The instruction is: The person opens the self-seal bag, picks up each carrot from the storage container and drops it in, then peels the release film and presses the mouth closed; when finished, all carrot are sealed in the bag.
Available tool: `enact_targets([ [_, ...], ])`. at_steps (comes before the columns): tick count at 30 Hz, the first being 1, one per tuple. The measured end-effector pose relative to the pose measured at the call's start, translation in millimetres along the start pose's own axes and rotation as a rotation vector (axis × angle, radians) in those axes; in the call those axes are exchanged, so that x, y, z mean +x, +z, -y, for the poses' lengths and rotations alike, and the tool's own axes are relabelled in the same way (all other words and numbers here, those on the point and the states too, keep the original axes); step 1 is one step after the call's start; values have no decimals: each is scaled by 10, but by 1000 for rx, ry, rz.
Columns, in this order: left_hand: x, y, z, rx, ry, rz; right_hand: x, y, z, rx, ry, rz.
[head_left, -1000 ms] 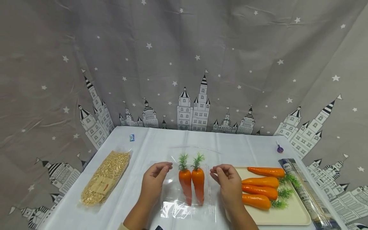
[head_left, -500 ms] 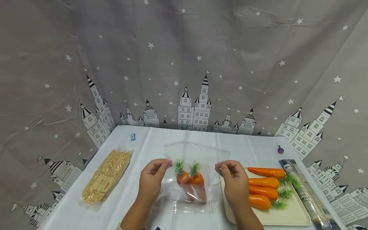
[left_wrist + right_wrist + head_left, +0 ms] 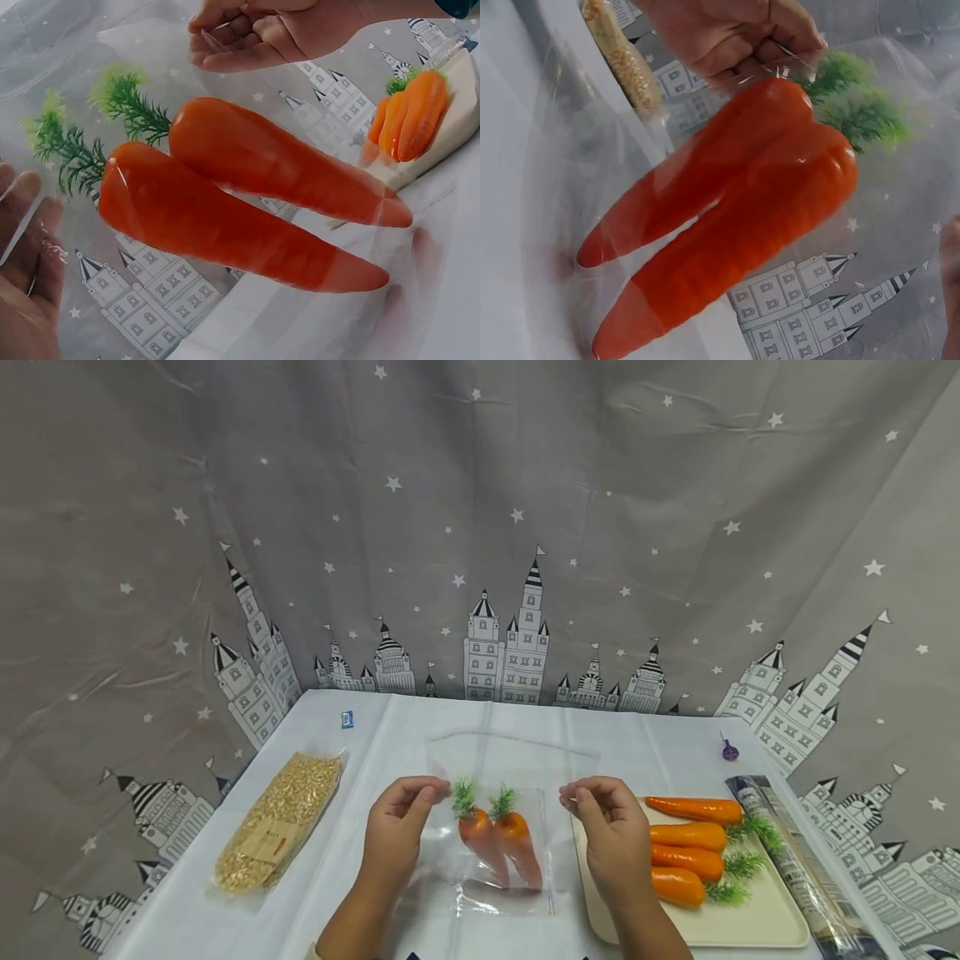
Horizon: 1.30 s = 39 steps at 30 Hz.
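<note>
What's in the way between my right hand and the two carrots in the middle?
Only the clear plastic bag: its film lies between your right hand and the two carrots inside. Nothing else visible stands between them.

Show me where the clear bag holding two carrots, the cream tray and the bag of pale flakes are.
Clear bag point(image 3: 517, 764), head view: its bare upper part.
Cream tray point(image 3: 720, 927), head view: bare near part.
Bag of pale flakes point(image 3: 272, 838), head view: its label.
</note>
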State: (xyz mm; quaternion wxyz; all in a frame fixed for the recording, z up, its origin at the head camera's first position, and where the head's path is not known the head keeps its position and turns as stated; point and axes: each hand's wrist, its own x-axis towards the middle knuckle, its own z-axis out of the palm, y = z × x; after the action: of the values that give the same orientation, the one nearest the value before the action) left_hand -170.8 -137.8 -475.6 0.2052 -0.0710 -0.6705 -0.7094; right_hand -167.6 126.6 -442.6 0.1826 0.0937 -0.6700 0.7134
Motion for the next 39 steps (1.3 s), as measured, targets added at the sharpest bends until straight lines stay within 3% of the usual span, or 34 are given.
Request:
enact_targets([
  [5, 60, -11, 4, -35, -12, 105, 9, -31, -17, 51, -53, 132],
  [8, 117, 12, -24, -53, -8, 143, 18, -50, -26, 59, -83, 162],
  [13, 225, 101, -122, -73, -3, 91, 31, -69, -25, 42, -91, 129],
  [17, 286, 186, -210, -117, 11, 10, 39, -71, -5, 24, -53, 79],
  [21, 297, 242, -269, -94, 5, -40, 47, -71, 10, 26, -19, 29],
  [31, 273, 269, -347, 48, -11, -43, 59, -73, 9, 31, 3, -17],
  [39, 169, 306, -380, -84, -13, -33, 47, -51, 2, -65, -35, -63],
])
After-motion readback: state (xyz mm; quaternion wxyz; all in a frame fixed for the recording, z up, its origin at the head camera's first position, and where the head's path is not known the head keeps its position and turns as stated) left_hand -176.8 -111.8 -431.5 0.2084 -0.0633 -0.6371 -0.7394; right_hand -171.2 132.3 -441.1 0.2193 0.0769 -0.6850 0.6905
